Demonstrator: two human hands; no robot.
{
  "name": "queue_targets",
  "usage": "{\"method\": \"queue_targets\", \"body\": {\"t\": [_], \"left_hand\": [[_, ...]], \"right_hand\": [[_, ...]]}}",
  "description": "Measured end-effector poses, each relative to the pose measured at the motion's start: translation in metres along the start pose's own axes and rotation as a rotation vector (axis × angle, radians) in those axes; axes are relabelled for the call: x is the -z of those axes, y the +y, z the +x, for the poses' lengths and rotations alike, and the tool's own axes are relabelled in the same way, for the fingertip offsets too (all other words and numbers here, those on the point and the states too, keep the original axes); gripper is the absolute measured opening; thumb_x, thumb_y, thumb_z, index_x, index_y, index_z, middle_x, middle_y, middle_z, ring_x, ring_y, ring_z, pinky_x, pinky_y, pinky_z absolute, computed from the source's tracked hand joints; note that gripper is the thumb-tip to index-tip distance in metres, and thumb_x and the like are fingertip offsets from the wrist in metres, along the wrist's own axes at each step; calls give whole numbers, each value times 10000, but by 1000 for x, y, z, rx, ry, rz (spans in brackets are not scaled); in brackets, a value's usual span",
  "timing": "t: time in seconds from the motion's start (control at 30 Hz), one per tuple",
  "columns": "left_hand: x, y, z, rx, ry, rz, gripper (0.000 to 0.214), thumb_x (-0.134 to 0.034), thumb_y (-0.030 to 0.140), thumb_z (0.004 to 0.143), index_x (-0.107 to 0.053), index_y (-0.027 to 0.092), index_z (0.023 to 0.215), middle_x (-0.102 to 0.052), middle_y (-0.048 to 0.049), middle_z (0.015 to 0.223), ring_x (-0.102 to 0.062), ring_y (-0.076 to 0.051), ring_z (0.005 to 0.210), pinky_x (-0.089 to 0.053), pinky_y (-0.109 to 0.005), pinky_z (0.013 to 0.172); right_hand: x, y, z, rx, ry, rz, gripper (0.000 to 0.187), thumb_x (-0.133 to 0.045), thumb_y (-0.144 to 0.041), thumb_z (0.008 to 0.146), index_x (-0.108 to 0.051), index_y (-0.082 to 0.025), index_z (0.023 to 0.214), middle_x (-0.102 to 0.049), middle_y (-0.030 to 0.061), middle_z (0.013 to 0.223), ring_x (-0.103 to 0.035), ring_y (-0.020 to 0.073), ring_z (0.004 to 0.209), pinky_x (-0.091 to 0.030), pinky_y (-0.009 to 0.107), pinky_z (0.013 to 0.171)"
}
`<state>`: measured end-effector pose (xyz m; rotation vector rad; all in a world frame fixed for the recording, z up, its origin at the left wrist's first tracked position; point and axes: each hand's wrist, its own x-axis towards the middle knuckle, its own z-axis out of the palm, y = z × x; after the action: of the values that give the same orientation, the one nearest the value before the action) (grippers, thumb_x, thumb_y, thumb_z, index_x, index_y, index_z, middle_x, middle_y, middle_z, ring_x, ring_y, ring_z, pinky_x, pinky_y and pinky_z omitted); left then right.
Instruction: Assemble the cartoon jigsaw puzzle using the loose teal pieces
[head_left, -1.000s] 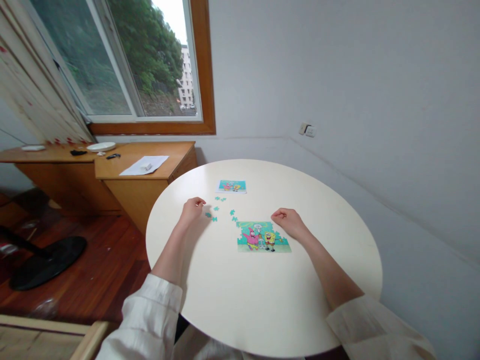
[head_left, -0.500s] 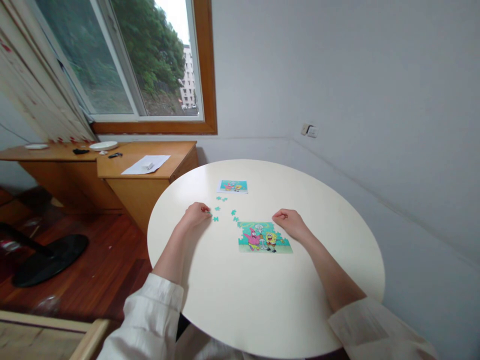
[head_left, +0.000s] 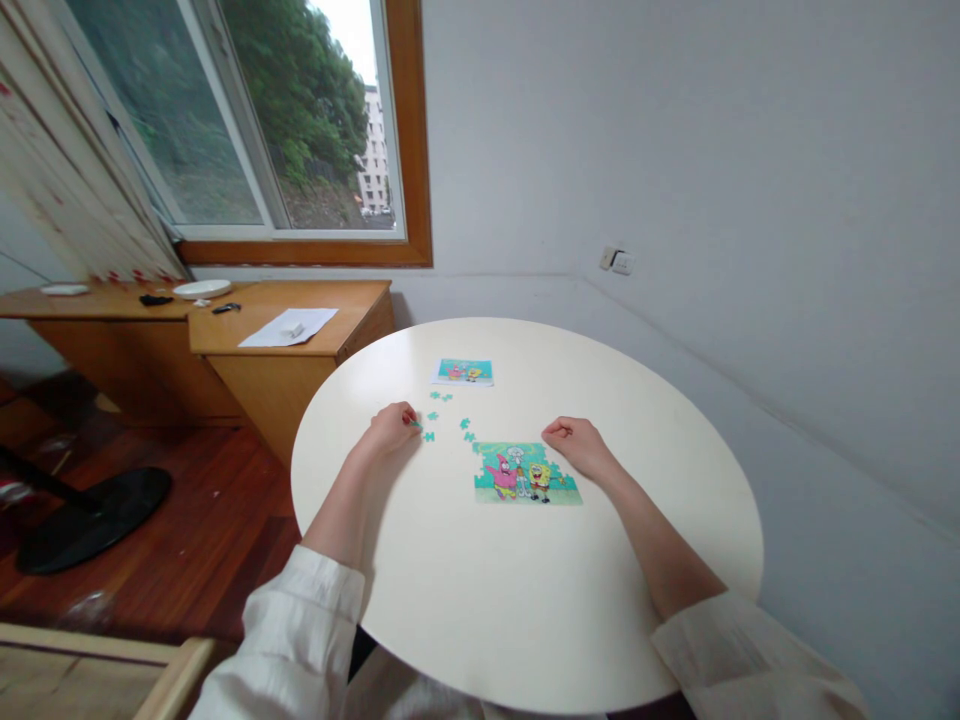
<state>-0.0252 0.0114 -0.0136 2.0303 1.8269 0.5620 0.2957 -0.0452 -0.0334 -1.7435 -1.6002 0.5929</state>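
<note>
The largest thing is one smooth, white, round tabletop (head_left: 465,600), which carries everything by the hands. On it lies flat one partly assembled, nearly rectangular jigsaw puzzle (head_left: 517,475), teal with colourful cartoon figures. Its left edge and far right corner are jagged, so pieces seem to be missing there.

Two hands are present. The right hand (head_left: 577,440) rests at the far right corner of the puzzle, its fingers drawn together; nothing is seen between them. Perhaps it lies there to steady the puzzle, but whether it touches the edge cannot be told. The left hand (head_left: 394,425) is to the left of the puzzle and a little beyond it.

Well beyond the puzzle is one rectangular, glossy picture card (head_left: 463,371) with a similar print, probably placed there to be visible without being in the way.

The smallest are the teal, knobbed pieces, seven counted. Six loose pieces (head_left: 433,416) lie beyond and left of the puzzle, two of them near its far left corner; they are spread, probably for easy picking. One held piece (head_left: 415,424) is pinched in the left fingertips, likely because it is thin.
</note>
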Motion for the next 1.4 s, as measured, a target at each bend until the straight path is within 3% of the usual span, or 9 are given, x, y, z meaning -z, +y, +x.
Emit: {"method": "queue_targets", "body": {"t": [0.27, 0.47, 0.63, 0.93, 1.1, 1.27, 1.4], "left_hand": [[5, 6, -4, -55, 47, -104, 26, -562, 146, 625, -578, 143, 645, -600, -20, 639, -515, -131, 591, -362, -228, 547], [3, 10, -4, -65, 2, -410, 66, -579, 177, 620, -599, 130, 663, -555, 12, 520, -471, -104, 480, -339, -225, 495], [3, 15, -5, -59, -61, -579, 103, -615, 229, 604, -605, 129, 623, -625, -28, 574, -554, -133, 554, -406, -245, 549], [2, 16, -5, -29, -39, -883, 236, -703, 288, 544, -548, 125, 615, -648, -43, 604, -616, -152, 635, -454, -291, 681], [1, 17, -5, -22, -54, -895, 288, -711, 328, 530, -549, 123, 650, -646, -45, 624, -611, -151, 645, -452, -289, 673], [-2, 14, -3, -47, -28, -811, 380, -657, 373, 590, -640, 115, 868, -658, -44, 701, -572, -122, 643, -414, -245, 609], [-3, 13, -2, -47, -63, -858, 408, -668, 370, 595, -655, 105, 905, -657, -48, 717, -554, -110, 630, -419, -250, 622]], "right_hand": [[0, -2, -1, 1, 2, 4, 179, -547, -300, 632, -635, -154, 687, -610, 10, 579, -488, 105, 504, -358, 226, 508], [0, -2, -1, -1, -5, 19, 177, -551, -303, 630, -633, -155, 682, -610, 9, 579, -490, 104, 502, -348, 219, 489], [0, 1, 0, 7, -3, 37, 186, -552, -317, 628, -627, -154, 673, -595, 3, 559, -468, 95, 474, -331, 214, 465], [0, 2, 0, 12, -12, 29, 184, -549, -314, 627, -626, -151, 667, -579, 2, 548, -462, 100, 482, -329, 218, 470], [-1, 3, 0, 21, -6, 26, 177, -544, -304, 624, -626, -152, 660, -585, 4, 547, -469, 103, 492, -336, 222, 483], [0, 2, 0, 24, -10, 31, 184, -547, -315, 625, -624, -152, 661, -576, 0, 541, -463, 102, 488, -337, 222, 482], [0, 0, -1, 9, -15, 40, 174, -549, -308, 620, -623, -154, 655, -577, 1, 548, -468, 104, 493, -339, 224, 487]]}}
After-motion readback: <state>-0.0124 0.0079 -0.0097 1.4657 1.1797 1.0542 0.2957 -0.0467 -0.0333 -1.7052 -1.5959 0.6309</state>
